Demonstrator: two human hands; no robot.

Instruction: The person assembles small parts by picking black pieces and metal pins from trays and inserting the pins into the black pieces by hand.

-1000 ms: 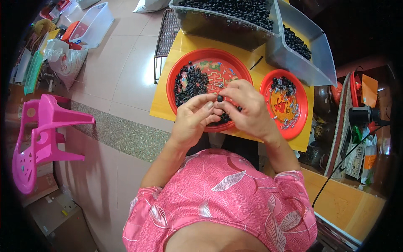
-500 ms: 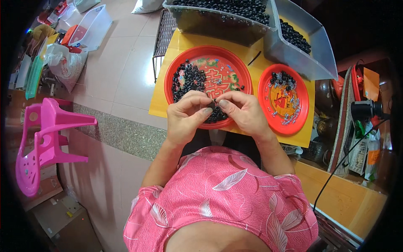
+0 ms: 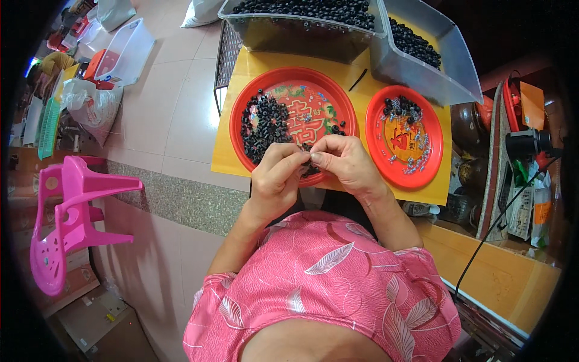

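Observation:
Over the near edge of a large round red tray (image 3: 294, 70), my left hand (image 3: 277, 176) and my right hand (image 3: 348, 161) meet fingertip to fingertip. Both are closed in a pinch; whatever sits between the fingertips is too small and covered to name. A heap of small black ring-like pieces (image 3: 263, 123) fills the tray's left side, with a few more at its right and beneath my fingers. To the right lies a smaller oval red tray (image 3: 374, 142), holding some black pieces (image 3: 400, 108) and scattered tiny silvery parts (image 3: 417, 160).
Two translucent bins of black pieces, the left bin (image 3: 307, 41) and right bin (image 3: 431, 83), stand behind on the yellow tabletop (image 3: 220, 148). A pink plastic chair (image 3: 78, 199) is at left. Cluttered shelving and a black device (image 3: 528, 142) flank the right.
The whole view has shifted slightly, so trays and bins sit further left. My hands stay pinched together, the left turned a little with its fingers drawn closer to the right's.

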